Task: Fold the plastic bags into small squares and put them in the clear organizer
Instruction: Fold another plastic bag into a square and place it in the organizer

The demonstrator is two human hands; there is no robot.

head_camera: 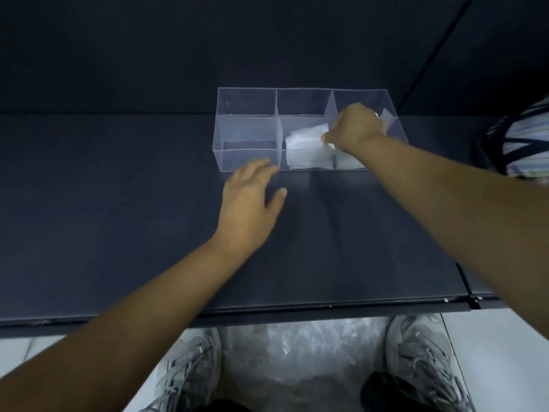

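R hand (353,127) pinching folded bag (306,135) over mid compartment of clear organizer (246,159), another folded sq (309,160) lying beneath. L hand (252,200) hovering over counter (118,203), fingers spread. Bag pile (297,346) waiting on floor, so prob partway.

From my seat this looks like a bare work booth: a dark table (118,218) boxed in by dark wall panels (178,49), over a pale floor (490,352) with plastic bags (306,346) heaped underneath.
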